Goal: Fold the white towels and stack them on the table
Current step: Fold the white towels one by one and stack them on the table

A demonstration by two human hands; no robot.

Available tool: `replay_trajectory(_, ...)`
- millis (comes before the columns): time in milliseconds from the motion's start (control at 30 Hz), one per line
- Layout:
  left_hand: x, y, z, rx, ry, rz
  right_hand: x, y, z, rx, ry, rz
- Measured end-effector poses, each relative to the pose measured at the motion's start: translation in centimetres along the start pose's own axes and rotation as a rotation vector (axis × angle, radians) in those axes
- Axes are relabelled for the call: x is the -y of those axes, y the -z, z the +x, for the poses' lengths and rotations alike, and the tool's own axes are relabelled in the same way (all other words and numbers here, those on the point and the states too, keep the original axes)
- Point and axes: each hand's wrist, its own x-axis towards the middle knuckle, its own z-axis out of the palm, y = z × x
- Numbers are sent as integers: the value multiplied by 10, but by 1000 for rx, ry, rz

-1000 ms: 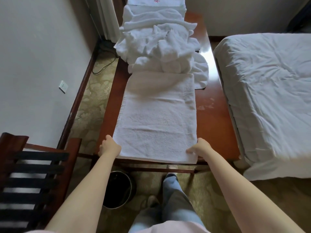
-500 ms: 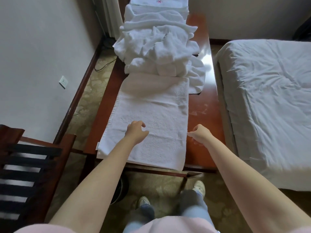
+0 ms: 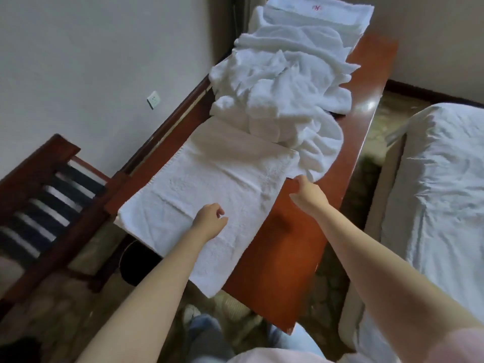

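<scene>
One towel (image 3: 214, 195), apparently folded once, lay flat on the near end of the counter (image 3: 301, 244). The left hand (image 3: 209, 221) rested on it, fingers loosely curled and gripping nothing. The right hand (image 3: 307, 196) sat at the towel's right edge; whether its fingers pinched the edge could not be determined. Beyond it, a rumpled pile (image 3: 282, 82) awaited folding. A folded stack (image 3: 314, 14) lay at the far end.

both arms stretched forward; left hand (image 3: 209, 222) fingers loosely curled; right hand (image 3: 309, 196) further ahead, fingers half curled

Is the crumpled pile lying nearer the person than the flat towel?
No, the pile lies beyond the flat towel, farther along the table.
</scene>
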Motion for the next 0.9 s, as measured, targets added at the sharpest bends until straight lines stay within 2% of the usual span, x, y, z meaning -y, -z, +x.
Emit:
replay_trajectory(167, 2, -31, -34, -35, 65, -42, -1, -1, 14, 67, 228, -219)
replay_trajectory(300, -1, -49, -56, -3, 69, -85, -6, -2, 21, 112, 337, -281)
replay_trajectory(367, -3, -57, -63, -7, 60, -26, -5, -3, 26, 106, 381, -298)
replay_trajectory(600, -8, -91, -80, -172, 17, 214, -5, -4, 53, 39, 458, -250)
replay_trajectory(767, -7, -100, -90, -272, 98, 330, -9, -7, 66, -96, 433, -237)
replay_trajectory(900, -1, -99, -93, -286, 138, 405, -11, -6, 66, -133, 461, -226)
